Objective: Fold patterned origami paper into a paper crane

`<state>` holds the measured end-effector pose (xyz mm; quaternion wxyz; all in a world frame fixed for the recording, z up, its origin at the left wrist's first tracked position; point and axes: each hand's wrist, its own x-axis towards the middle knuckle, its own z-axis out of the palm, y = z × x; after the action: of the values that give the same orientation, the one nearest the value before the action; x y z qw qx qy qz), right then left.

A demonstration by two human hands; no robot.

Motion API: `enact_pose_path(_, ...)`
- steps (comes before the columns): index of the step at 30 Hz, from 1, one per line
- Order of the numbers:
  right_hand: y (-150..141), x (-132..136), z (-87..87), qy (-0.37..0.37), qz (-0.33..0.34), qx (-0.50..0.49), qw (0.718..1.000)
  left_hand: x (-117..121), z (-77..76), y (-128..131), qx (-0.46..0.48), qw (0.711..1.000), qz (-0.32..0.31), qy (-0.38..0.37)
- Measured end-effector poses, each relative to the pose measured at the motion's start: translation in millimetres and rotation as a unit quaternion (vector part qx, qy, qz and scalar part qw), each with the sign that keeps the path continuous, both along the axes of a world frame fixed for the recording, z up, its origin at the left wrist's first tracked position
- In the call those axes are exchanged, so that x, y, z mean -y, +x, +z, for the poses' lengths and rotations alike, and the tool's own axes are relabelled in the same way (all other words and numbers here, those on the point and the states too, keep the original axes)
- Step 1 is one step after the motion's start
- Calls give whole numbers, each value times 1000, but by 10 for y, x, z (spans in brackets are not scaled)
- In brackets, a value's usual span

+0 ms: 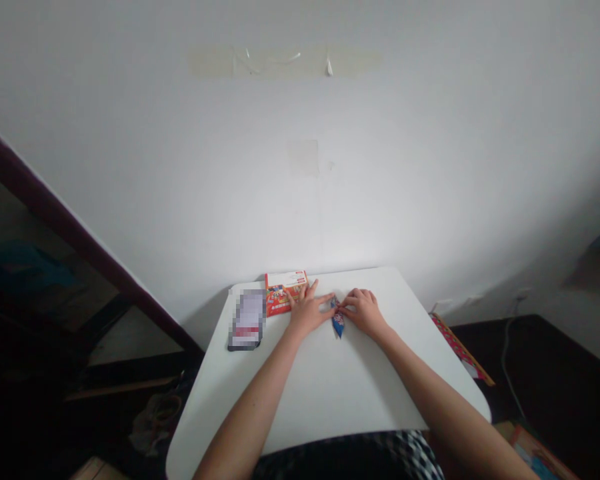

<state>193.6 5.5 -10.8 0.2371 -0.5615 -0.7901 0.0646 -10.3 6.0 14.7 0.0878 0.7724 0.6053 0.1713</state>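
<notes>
A small blue wrapper (pixel 338 325) with pale and red print lies on the white table between my hands, its pointed end towards me. The thumb and index finger of my left hand (pixel 306 313) hold its upper left edge, while the other fingers spread out over the corner of a red and white box (pixel 279 300). From the other side, my right hand (pixel 365 312) pinches the wrapper near its middle with thumb and fingertips. Part of the wrapper's upper end is hidden by the fingers.
A phone (pixel 249 320) with a blurred screen lies left of the box on the white table (pixel 325 393). Behind the table stands a white wall (pixel 430 167). A colourful flat item (pixel 460 347) sits beyond the right edge, and a cable (pixel 506 353) hangs farther right.
</notes>
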Motion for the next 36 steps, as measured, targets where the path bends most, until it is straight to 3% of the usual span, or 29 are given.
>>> enact_pose_path(9,9,-28,-16,-15,0,-13,1000,13,-58,-57,-32,999,-22,-36)
enact_pose_path(17,16,16,-39,14,5,-31,999,102,-101,-9,-5,999,-31,44)
enact_pose_path(27,34,53,47,7,34,-31,999,94,-20,-21,2,1000,-19,-22)
enact_pose_path(36,105,117,180,-34,64,-1,997,122,-24,-125,-48,996,-48,-54)
